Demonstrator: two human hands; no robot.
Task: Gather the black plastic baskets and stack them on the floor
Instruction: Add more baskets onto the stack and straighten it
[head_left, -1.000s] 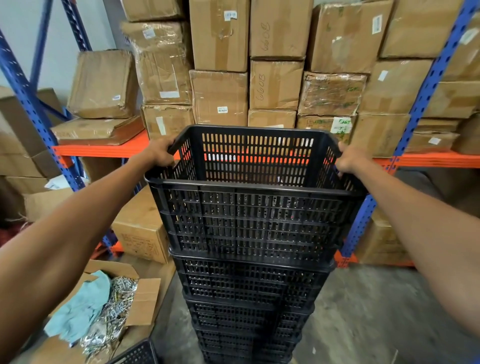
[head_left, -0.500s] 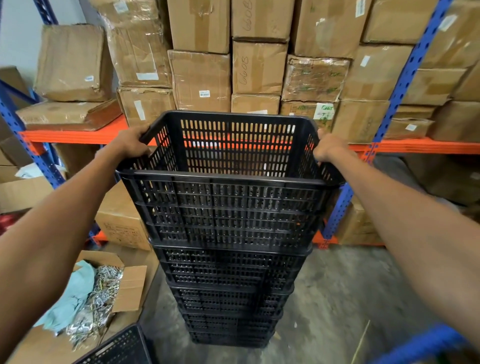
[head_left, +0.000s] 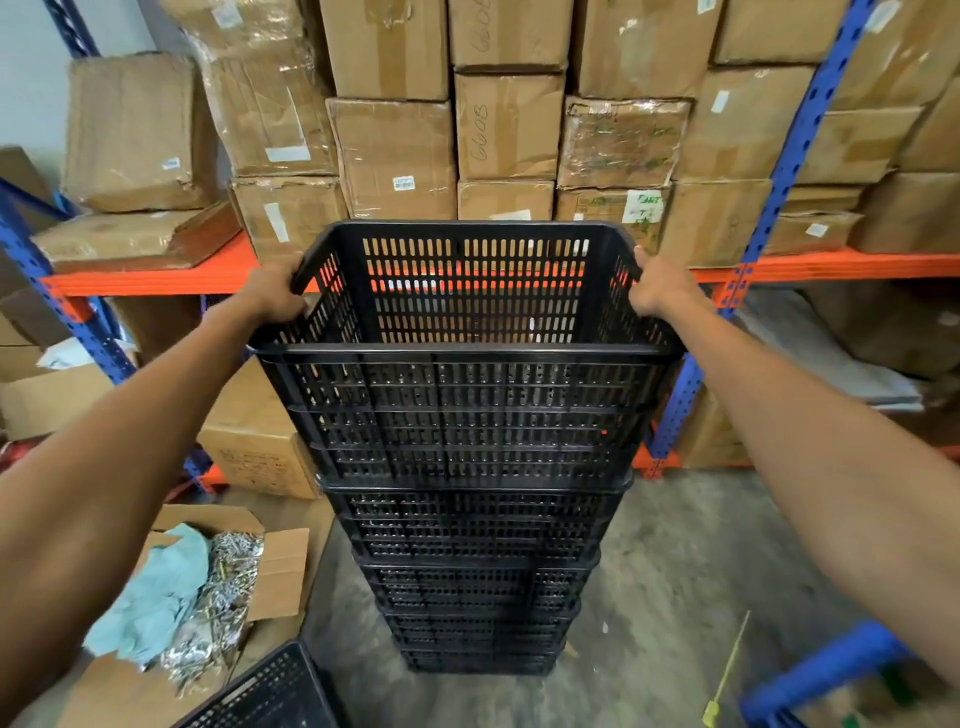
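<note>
At the far left, an open cardboard box (head_left: 208, 587) lies on the concrete floor (head_left: 675, 597), holding a pale blue cloth (head_left: 156, 597) beside a heap of shiny metal pieces (head_left: 218, 608); just in front of it, the corner of another black basket (head_left: 270, 691) shows at the bottom edge. The left hand (head_left: 272, 293) has its grip curled over the left rim of the top basket (head_left: 467, 364), fingers wrapped on the edge near the far corner. That basket sits uppermost on a stack of black plastic baskets (head_left: 478, 582) standing on the floor in the middle of the view, in front of a rack with orange shelf beams (head_left: 156, 280) and blue uprights (head_left: 779, 171). Brown cartons (head_left: 395, 156) fill the shelf behind the stack, and one more carton (head_left: 254, 441) sits low to its left. The right hand (head_left: 657, 286) grips the opposite rim, closed on the edge near the far right corner. At the lower right, a blurred blue bar (head_left: 821, 670) crosses the corner near a thin yellow-green strip (head_left: 727, 670) on the floor.
</note>
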